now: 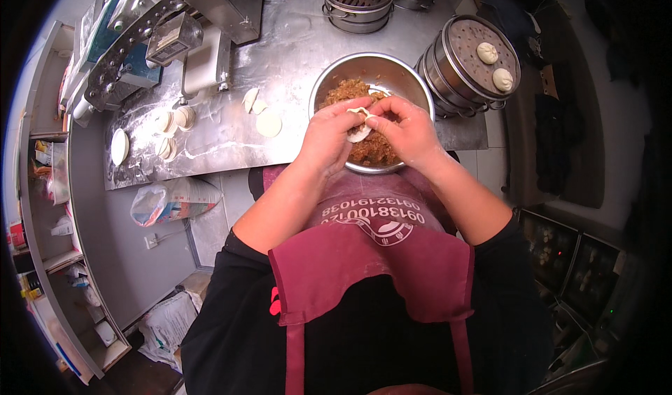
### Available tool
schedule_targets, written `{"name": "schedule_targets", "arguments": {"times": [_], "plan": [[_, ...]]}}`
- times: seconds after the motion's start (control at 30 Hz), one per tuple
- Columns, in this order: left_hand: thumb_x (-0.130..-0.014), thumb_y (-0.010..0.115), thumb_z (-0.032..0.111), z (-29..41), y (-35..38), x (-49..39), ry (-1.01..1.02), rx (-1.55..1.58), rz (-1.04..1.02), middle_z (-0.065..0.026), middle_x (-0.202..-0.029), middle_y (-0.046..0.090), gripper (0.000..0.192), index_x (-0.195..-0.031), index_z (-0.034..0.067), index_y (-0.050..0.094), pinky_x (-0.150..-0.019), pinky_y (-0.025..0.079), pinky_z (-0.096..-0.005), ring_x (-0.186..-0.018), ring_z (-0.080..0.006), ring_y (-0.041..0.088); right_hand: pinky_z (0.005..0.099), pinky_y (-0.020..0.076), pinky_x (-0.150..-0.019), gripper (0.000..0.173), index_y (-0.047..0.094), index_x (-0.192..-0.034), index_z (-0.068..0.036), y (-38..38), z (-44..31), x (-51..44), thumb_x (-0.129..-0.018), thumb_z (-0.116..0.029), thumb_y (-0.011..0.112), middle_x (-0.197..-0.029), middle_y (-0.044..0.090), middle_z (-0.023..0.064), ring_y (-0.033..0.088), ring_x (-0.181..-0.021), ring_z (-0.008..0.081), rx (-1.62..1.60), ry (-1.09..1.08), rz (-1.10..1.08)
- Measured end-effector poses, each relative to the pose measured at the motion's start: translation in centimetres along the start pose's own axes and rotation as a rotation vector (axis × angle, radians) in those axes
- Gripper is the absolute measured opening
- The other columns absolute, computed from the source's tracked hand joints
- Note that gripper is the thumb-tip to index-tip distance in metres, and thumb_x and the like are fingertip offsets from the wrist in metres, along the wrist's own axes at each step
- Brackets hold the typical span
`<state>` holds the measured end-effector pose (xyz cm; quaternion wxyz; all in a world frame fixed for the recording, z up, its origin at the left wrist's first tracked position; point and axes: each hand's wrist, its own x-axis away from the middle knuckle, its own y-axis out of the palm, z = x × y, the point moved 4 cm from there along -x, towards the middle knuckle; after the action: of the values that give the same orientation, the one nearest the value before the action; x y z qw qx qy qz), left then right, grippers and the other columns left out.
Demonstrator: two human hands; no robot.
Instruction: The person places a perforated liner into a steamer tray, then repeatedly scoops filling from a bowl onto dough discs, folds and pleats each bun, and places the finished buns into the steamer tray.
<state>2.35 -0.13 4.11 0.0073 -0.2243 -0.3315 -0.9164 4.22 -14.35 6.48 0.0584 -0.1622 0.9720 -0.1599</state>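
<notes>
My left hand [328, 132] and my right hand [407, 127] meet over a steel bowl [320, 77] of minced filling [374, 151]. Between them they hold a partly gathered dough wrapper [358, 133], its rim pinched by the fingers of both. Some filling seems to show in its opening. Left of the bowl a flat round wrapper [269, 123] lies on the steel table, with a few more wrappers [251, 100] just behind it. Two pleated buns [487, 53] sit on the perforated top of a steamer stack [446, 59] right of the bowl.
Stacks of wrappers [166, 123] and a white oval dish [120, 147] stand on the floured steel table [220, 151] at left. Behind them is a dough machine with a small conveyor [202, 72]. More steamers [358, 1] stand at the back. An open sack [176, 201] is below the table edge.
</notes>
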Motion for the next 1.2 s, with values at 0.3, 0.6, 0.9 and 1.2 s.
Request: {"name": "schedule_targets", "arguments": {"times": [0.3,0.6,0.9,1.2], "plan": [[-0.085,0.056,0.009,1.0,0.5,-0.1,-0.011,-0.215,-0.043,-0.0119,-0.102,0.066,0.033,-0.111,-0.009,0.064,-0.079,0.046,-0.0268,-0.093,-0.0170,0.059,0.0350,0.0472,-0.079,0.013,0.060,-0.089,-0.002,-0.2,-0.7,-0.2,-0.080,-0.005,0.069,-0.091,0.061,0.0113,0.060,-0.087,0.0264,0.194,-0.185,-0.011],[-0.087,0.050,0.009,2.3,0.1,-0.9,-0.035,-0.381,-0.066,-0.0133,-0.106,0.062,0.036,-0.117,-0.008,0.060,-0.083,0.048,-0.0312,-0.097,-0.0195,0.059,0.0328,0.0470,-0.079,0.010,0.060,-0.086,-0.001,0.1,1.0,-0.7,-0.081,-0.005,0.068,-0.088,0.061,0.0075,0.059,-0.084,0.0223,-0.087,0.124,0.007],[-0.088,0.047,0.003,-0.2,0.8,-0.1,-0.026,0.138,-0.046,-0.0178,-0.111,0.059,0.036,-0.121,-0.011,0.051,-0.090,0.052,-0.0384,-0.099,-0.0249,0.061,0.0377,0.0469,-0.078,0.012,0.063,-0.084,-0.004,0.7,0.3,0.1,-0.079,-0.012,0.069,-0.091,0.062,0.0105,0.058,-0.085,0.0279,-0.009,0.007,0.106],[-0.083,0.049,0.003,1.9,0.2,-0.1,-0.043,-0.264,-0.039,-0.0150,-0.105,0.064,0.038,-0.116,-0.012,0.060,-0.079,0.049,-0.0264,-0.092,-0.0172,0.062,0.0367,0.0485,-0.076,0.017,0.065,-0.089,-0.003,0.4,-0.8,-0.7,-0.079,-0.016,0.070,-0.089,0.062,0.0111,0.061,-0.084,0.0273,0.171,-0.145,0.038]]}}
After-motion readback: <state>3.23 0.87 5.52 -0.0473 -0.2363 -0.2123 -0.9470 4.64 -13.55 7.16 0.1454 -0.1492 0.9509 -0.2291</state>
